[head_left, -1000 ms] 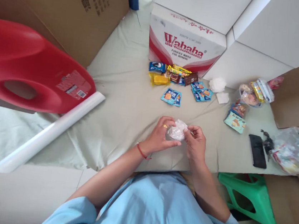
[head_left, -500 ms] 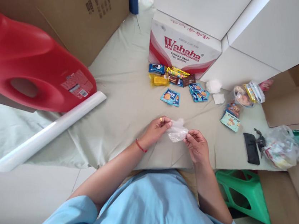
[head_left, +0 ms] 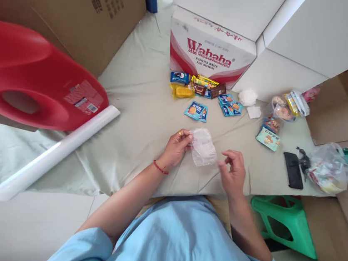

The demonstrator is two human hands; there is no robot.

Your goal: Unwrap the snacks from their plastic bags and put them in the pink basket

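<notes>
A small clear plastic bag (head_left: 204, 148) hangs spread out, pinched at its left edge by my left hand (head_left: 176, 146). My right hand (head_left: 233, 170) is just right of the bag, apart from it, thumb and forefinger parted and nothing in them. Beyond the bag lie two blue snack packets (head_left: 196, 111). Further back is another cluster of blue packets (head_left: 229, 105), beside a heap of wrapped snacks with a yellow packet (head_left: 183, 91) and a brown packet (head_left: 218, 90). White crumpled plastic (head_left: 247, 97) sits right of them.
A Wahaha carton (head_left: 212, 51) stands at the back. At left are a red jug (head_left: 51, 78) and a white roll (head_left: 55, 152). On the right lie a mint packet (head_left: 267, 138), a black phone (head_left: 293, 170) and a filled plastic bag (head_left: 328, 169); below is a green stool (head_left: 300, 233).
My right hand has let go of the plastic bag and moved slightly right. The bag, crumpled between both hands before, is now spread wider in my left hand.
</notes>
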